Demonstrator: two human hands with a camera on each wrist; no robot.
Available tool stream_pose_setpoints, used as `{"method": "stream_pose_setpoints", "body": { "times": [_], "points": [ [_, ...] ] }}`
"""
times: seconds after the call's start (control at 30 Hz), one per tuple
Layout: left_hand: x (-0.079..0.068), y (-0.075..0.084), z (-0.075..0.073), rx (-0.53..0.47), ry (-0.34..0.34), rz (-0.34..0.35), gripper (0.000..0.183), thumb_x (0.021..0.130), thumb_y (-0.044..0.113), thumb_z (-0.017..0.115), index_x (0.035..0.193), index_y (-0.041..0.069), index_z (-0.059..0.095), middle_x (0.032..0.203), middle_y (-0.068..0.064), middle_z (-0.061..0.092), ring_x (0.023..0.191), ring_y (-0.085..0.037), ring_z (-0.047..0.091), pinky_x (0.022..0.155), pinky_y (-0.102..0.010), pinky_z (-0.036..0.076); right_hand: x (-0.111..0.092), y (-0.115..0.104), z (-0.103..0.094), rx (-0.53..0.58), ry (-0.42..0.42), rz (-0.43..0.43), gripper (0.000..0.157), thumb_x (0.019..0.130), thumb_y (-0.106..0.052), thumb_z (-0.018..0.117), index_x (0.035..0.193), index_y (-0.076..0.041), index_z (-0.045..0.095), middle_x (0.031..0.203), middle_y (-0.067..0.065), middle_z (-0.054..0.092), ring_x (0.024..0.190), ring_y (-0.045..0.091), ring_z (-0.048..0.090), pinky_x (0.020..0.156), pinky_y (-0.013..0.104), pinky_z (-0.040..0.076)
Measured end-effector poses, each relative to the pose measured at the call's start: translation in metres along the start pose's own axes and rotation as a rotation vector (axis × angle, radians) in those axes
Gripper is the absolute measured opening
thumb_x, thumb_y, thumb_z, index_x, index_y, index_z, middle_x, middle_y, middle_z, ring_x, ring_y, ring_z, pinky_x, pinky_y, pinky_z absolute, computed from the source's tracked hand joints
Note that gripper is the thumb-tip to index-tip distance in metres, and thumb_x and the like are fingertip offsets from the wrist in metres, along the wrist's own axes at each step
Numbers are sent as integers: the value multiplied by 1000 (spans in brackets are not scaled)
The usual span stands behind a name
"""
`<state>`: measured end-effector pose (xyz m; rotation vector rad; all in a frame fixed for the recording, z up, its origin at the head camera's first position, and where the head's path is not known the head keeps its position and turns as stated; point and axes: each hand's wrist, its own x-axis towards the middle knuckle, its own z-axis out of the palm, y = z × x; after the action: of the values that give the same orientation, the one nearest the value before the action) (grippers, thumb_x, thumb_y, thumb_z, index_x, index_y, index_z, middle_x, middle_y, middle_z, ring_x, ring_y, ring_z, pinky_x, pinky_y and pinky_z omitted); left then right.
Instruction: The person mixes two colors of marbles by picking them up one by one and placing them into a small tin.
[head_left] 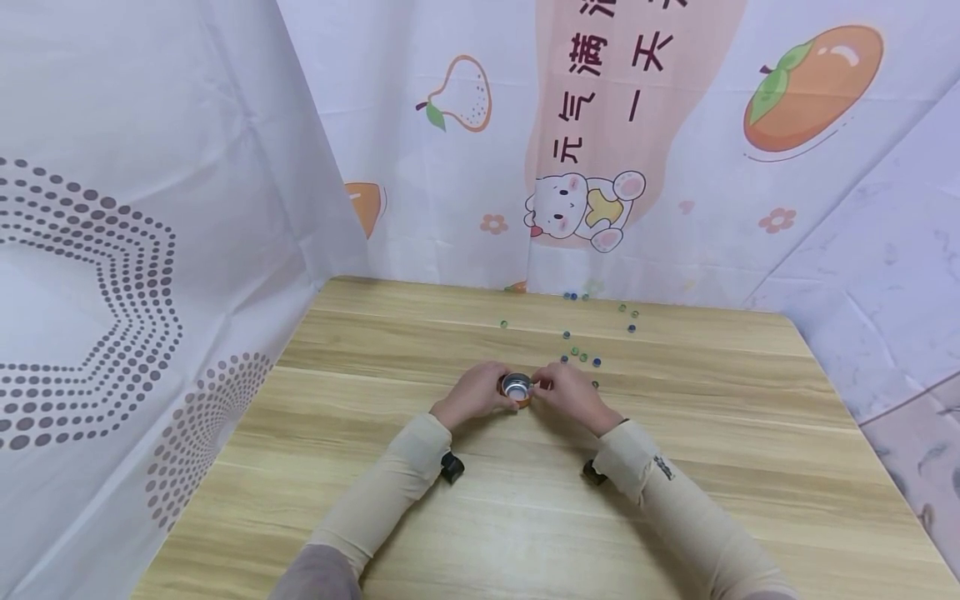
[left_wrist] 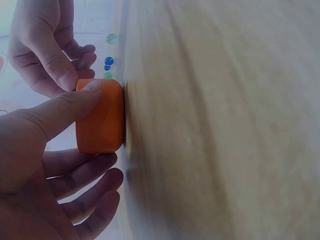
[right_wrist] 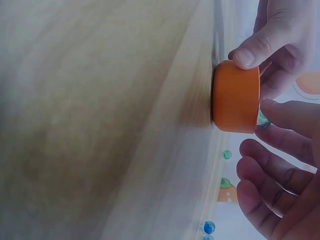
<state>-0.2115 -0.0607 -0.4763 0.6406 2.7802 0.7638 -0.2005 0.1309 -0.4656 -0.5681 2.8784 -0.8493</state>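
A small orange cup (left_wrist: 106, 120) with a shiny silver inside stands upright on the wooden table. My left hand (head_left: 476, 393) grips its side, the thumb across the near wall and fingers around the far side. At the cup's rim, my right hand (head_left: 572, 396) pinches a green glass marble (right_wrist: 263, 119) between thumb and index finger. The other right fingers are loosely bent, as the right wrist view shows. In the head view the cup's inside is partly visible, but whether anything lies in it I cannot tell.
Several blue and green marbles lie scattered beyond the hands, among them a blue marble (head_left: 566, 335) and a green marble (head_left: 622, 308). One more green marble (head_left: 504, 324) lies farther left. A printed curtain (head_left: 450, 167) hangs along the table's (head_left: 465, 533) back edge.
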Motion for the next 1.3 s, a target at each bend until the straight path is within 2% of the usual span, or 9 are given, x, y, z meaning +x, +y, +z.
{"method": "stream_pose_setpoints", "body": {
  "times": [0.67, 0.93, 1.3],
  "points": [
    [1, -1, 0, 0, 4, 20, 47, 74, 28, 85, 113, 7, 68, 105, -3, 70, 97, -17, 62, 87, -33, 49, 1, 3, 3, 4, -6, 10, 17, 87, -18, 72, 101, -8, 74, 79, 0, 66, 72, 10, 56, 64, 26, 47],
    [1, -1, -1, -10, -11, 12, 49, 76, 30, 84, 116, 8, 66, 110, -4, 69, 100, -18, 61, 90, -35, 49, 1, 4, 3, 3, -2, 7, 15, 87, -18, 73, 100, -10, 74, 78, -1, 66, 70, 10, 55, 63, 25, 46],
    [3, -3, 0, 0, -23, 12, 50, 75, 31, 84, 116, 8, 66, 108, -3, 69, 98, -17, 62, 88, -34, 49, 1, 4, 2, 20, -14, 24, 16, 87, -18, 72, 101, -11, 74, 78, -1, 65, 70, 10, 55, 63, 26, 45]
  ]
}}
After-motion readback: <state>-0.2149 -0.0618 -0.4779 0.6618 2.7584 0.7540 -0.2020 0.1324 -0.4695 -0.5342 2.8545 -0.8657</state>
